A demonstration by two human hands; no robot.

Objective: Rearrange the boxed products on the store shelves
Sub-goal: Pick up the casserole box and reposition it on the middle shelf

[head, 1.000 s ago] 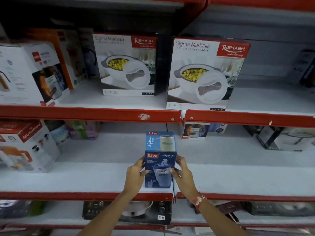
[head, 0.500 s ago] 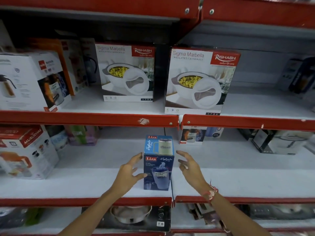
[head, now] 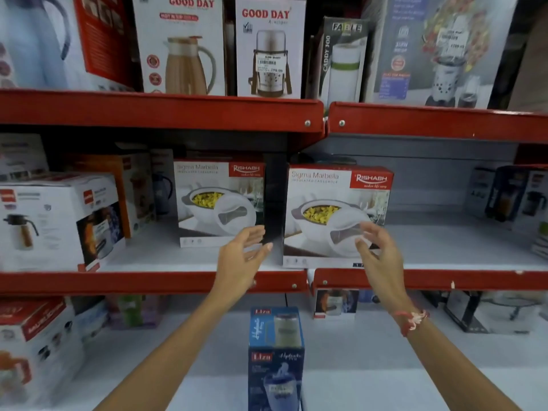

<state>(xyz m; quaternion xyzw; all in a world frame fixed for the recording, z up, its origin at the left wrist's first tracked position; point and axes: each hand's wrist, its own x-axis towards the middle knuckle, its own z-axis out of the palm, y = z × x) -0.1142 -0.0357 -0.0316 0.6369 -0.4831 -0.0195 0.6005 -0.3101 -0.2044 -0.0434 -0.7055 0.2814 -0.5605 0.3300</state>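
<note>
I have let go of the blue Liza box [head: 275,357], standing on the lower shelf [head: 385,381], and raised my left hand [head: 241,256] and right hand [head: 378,252], fingers spread and empty, toward the right Sigma Marbella box [head: 335,215].

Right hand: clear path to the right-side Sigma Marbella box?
Probably yes. The right hand is open in front of the right Sigma Marbella box, which stands at the shelf edge with bare shelf beside it.
</note>
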